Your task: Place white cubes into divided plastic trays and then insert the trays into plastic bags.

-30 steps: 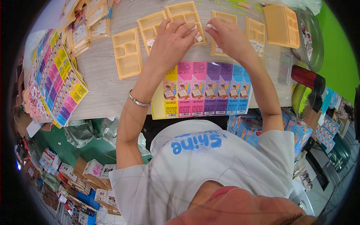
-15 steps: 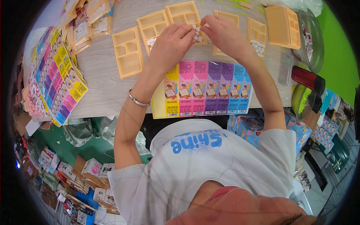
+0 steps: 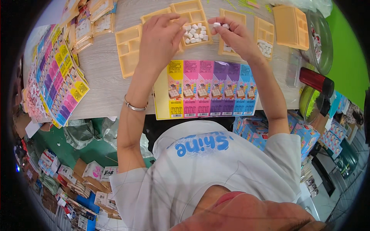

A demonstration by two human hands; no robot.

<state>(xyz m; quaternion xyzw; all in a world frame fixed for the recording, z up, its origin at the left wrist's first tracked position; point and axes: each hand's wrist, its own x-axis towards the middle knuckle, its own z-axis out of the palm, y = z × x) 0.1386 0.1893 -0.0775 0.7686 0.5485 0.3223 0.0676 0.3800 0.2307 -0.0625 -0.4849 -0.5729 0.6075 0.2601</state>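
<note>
My right hand (image 3: 236, 37) pinches small white blocks (image 3: 217, 25) between thumb and fingers, above a peach compartment tray (image 3: 233, 15). Loose white blocks (image 3: 195, 34) fill the near compartment of the middle tray (image 3: 189, 6), left of that hand. My left hand (image 3: 163, 40) hovers over another peach tray (image 3: 157, 13) and covers most of it. Its fingers are bent and apart, the tips partly hidden, with nothing visible in them. At the far left stands a tray with bare compartments (image 3: 128, 48). A tray on the right (image 3: 264, 25) holds more white blocks.
A colourful printed card sheet (image 3: 210, 88) lies before me. Stacked printed sheets (image 3: 58, 77) and filled packs (image 3: 102, 23) lie left. Stacked peach trays (image 3: 291, 27), a metal bowl (image 3: 325, 42) and a red-and-black object (image 3: 317, 82) stand right. Green strips (image 3: 246, 5) lie at the back.
My left hand has moved left off the middle tray, uncovering its white blocks. My right hand has drawn slightly right and turned, now showing white blocks in its fingers.
</note>
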